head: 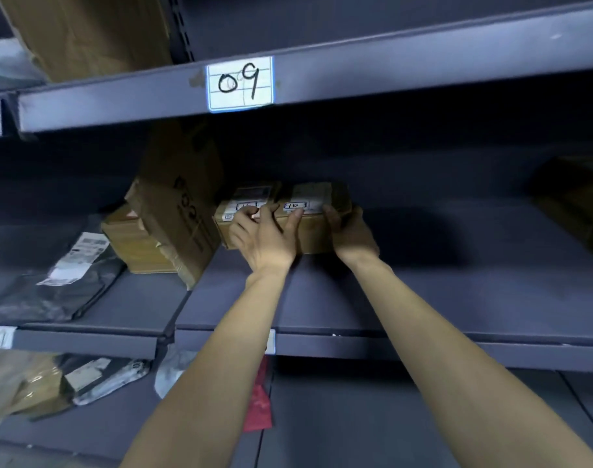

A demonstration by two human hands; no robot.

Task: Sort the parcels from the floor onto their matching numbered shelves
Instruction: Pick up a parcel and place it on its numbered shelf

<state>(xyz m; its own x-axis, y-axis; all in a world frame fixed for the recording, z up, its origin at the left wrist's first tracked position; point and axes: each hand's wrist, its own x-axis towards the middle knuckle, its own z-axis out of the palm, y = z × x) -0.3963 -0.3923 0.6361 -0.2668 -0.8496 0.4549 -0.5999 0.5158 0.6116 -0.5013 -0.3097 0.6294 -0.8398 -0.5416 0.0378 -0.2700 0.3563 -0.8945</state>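
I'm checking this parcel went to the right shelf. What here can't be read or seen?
Head view:
- Box number: small, blurred, partly under the left hand.
- Its right end: covered by the right hand.
- This shelf's tag: behind the left forearm.
- Right-hand parcel: cut off by the frame edge.

Two bare forearms, no sleeves; left hand [266, 236], right hand [350, 234] ungloved, no jewellery.

The scene is dim and bluish, the recess behind the small box [288, 217] nearly black. The white label [240, 83] on the shelf edge [423, 65] glows with a blue fringe. Wide-angle distortion bends the edges, and detail is soft throughout
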